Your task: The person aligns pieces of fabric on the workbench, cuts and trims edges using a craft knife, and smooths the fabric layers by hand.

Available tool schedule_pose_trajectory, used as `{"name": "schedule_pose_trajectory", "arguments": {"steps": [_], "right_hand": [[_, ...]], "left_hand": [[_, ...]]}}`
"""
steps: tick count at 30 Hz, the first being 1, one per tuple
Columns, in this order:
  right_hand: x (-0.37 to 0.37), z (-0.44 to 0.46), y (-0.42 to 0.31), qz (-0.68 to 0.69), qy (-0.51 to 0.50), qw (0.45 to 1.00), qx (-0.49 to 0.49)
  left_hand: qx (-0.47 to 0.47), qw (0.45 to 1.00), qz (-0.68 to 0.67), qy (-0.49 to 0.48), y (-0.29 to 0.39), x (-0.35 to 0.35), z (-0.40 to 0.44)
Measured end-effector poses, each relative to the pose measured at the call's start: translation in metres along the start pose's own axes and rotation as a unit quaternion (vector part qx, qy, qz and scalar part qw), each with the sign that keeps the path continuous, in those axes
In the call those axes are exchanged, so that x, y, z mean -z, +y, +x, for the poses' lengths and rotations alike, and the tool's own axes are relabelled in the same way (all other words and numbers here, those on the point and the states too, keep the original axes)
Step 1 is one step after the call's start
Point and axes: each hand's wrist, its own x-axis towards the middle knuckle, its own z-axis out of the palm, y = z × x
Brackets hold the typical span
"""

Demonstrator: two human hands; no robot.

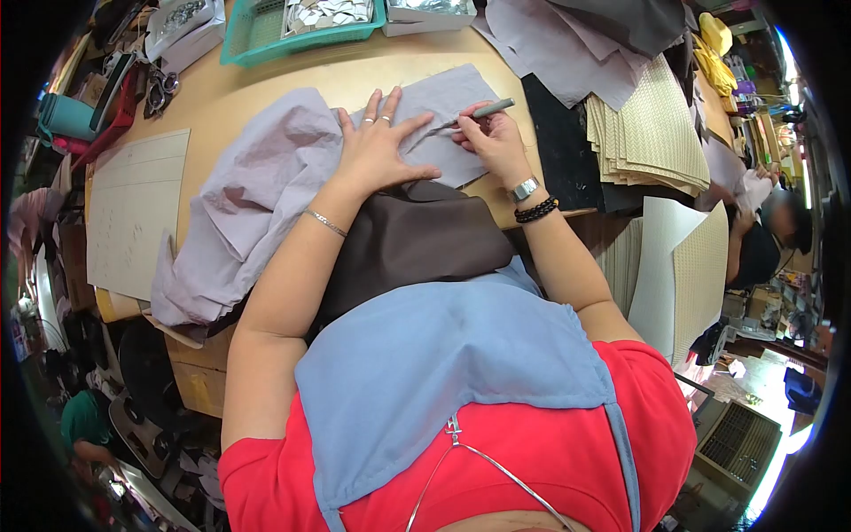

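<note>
My left hand [383, 146] lies flat with its fingers spread on a pale mauve-grey cloth [248, 191], which bunches up toward the left side of the table. In my right hand [493, 142] is a grey pen [493, 108], held at a slant between thumb and fingers. Its tip end points left onto the flat part of the cloth, close to my left fingers; whether it touches cannot be made out. Dark brown material [412, 239] hangs over the table's near edge, beneath my left wrist and onto my lap.
A teal basket [306, 46] with white pieces stands at the back. Scissors [160, 91] and a ruled board [137, 213] are on the left. Stacked patterned cream sheets [651, 133], black material [558, 142] and more grey cloth [567, 53] lie right. Other people sit at both sides.
</note>
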Motion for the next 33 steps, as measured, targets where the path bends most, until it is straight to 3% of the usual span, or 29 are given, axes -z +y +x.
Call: {"name": "schedule_pose_trajectory", "arguments": {"steps": [17, 20, 23, 26, 33], "right_hand": [[-0.027, -0.006, 0.004, 0.022, -0.098, 0.995, 0.007], [-0.025, -0.001, 0.006, 0.013, -0.096, 0.995, 0.003], [-0.025, -0.005, 0.008, 0.013, -0.091, 0.996, -0.007], [-0.028, -0.005, 0.011, 0.027, -0.102, 0.994, 0.003], [-0.03, -0.007, 0.009, 0.023, -0.114, 0.993, 0.034]], "left_hand": [[-0.006, 1.0, -0.013, 0.022, 0.002, 0.004, -0.002], [0.002, 0.999, 0.04, -0.017, 0.001, 0.014, -0.014], [0.047, 0.996, 0.068, 0.015, -0.001, 0.024, -0.04], [0.059, 0.997, 0.014, 0.055, -0.005, 0.017, -0.05], [0.081, 0.994, 0.033, 0.06, -0.004, 0.01, -0.045]]}}
